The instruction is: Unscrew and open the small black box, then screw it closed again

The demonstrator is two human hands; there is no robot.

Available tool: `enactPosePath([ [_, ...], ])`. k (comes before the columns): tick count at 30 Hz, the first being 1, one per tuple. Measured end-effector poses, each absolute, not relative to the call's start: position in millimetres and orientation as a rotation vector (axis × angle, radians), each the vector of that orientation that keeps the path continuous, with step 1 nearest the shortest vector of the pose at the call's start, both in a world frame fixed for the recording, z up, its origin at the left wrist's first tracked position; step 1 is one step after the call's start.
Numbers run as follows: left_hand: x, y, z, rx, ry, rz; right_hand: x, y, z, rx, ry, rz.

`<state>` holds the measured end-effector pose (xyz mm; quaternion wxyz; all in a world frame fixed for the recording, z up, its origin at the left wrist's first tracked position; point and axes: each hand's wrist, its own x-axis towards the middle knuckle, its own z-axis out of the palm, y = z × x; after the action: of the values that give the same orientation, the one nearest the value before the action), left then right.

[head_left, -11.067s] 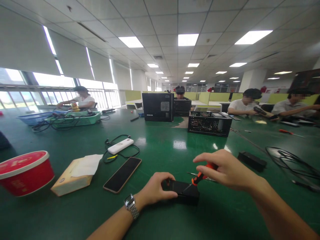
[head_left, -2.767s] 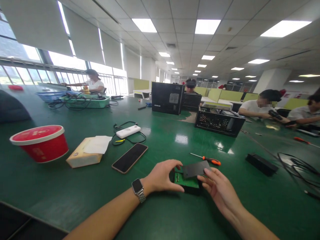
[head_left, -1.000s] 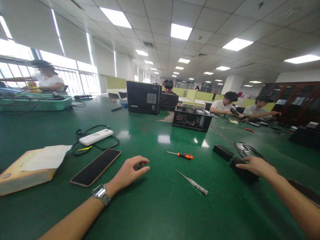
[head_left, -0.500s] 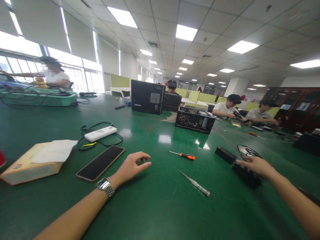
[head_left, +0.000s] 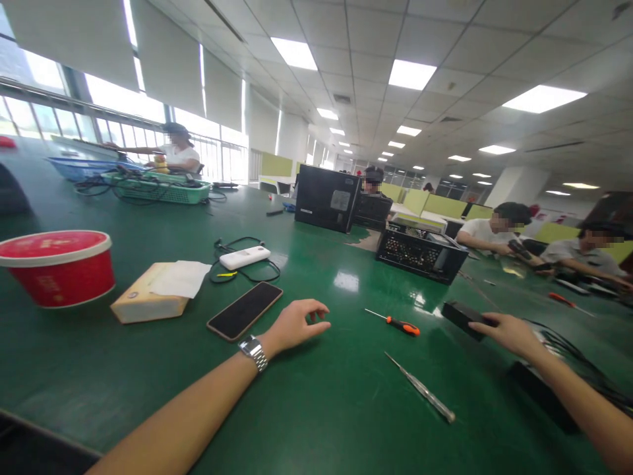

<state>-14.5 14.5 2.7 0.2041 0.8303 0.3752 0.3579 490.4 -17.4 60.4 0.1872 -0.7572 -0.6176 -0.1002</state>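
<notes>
My left hand, with a metal watch on its wrist, rests on the green table; its fingers are loosely curled and apart and hold nothing. It lies just right of a dark phone. My right hand is stretched out to the right, fingertips touching the near end of a small black box. A second black box lies under my right forearm. Between my hands lie an orange-handled screwdriver and a slim silver tool.
A red tub, a tissue box and a white power bank with a cable lie at left. A black computer case and an open chassis stand behind. Black cables lie at right. Other people sit along the far edges.
My right hand has left the nearer black box and now touches the farther one. The view has swung left, bringing the red tub back in. My left hand has barely moved.
</notes>
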Motion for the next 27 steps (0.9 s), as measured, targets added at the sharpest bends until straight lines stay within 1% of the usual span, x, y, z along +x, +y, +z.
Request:
enactPosePath([
  [4,-7,3,8,2.364,0.983,0.908,402,-33,63,-1.840,-2.103,-0.080],
  [8,0,-10,12,2.411,0.828,0.849,300,-58,55,-1.492,-2.398,0.073],
  [12,2,-13,8,2.521,0.741,0.747,245,-73,41,-1.396,-2.459,0.194],
  [16,2,-10,3,2.555,0.751,0.709,264,-60,32,-1.359,-2.450,0.306],
  [21,3,-11,5,2.546,0.726,0.702,334,-16,24,-1.660,-2.175,0.180],
  [27,4,-13,6,2.518,0.771,0.672,375,6,0,-1.752,-2.067,0.325],
])
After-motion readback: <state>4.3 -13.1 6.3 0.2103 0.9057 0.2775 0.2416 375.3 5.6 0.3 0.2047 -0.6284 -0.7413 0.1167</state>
